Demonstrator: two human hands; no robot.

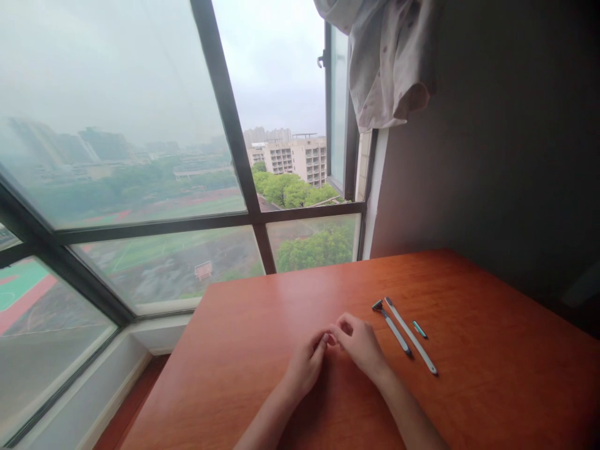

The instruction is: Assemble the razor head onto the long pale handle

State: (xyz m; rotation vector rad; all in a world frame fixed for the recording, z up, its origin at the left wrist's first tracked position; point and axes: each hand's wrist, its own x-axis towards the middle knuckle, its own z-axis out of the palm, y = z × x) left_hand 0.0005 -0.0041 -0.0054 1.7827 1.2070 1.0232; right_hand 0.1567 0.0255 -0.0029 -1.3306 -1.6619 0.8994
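Both hands worked close together above the near part of the wooden surface, the left hand and the right hand meeting at the fingertips. The grip on each side was curled inward, thumbs and forefingers drawn nearly together; whether they were pinching something small or only touching each other could not be told, since the fingers hid the gap between them. The things on show lay to the right of the right hand, all out of the fingers' hold. Nearest was a razor, its head at the far end and joined to the handle, so that piece looked whole. Just beside it, roughly in line and apart from it, lay a toothbrush, its dark-tipped end also pointing away from the person. Beyond the toothbrush, a short green piece rested by itself, attached to neither; what it was stayed too small to make out. As far as could be judged, the laying-out of these three stood done, while whatever occupied the fingertips seemed unfinished. How much remained there could not be read from this view.
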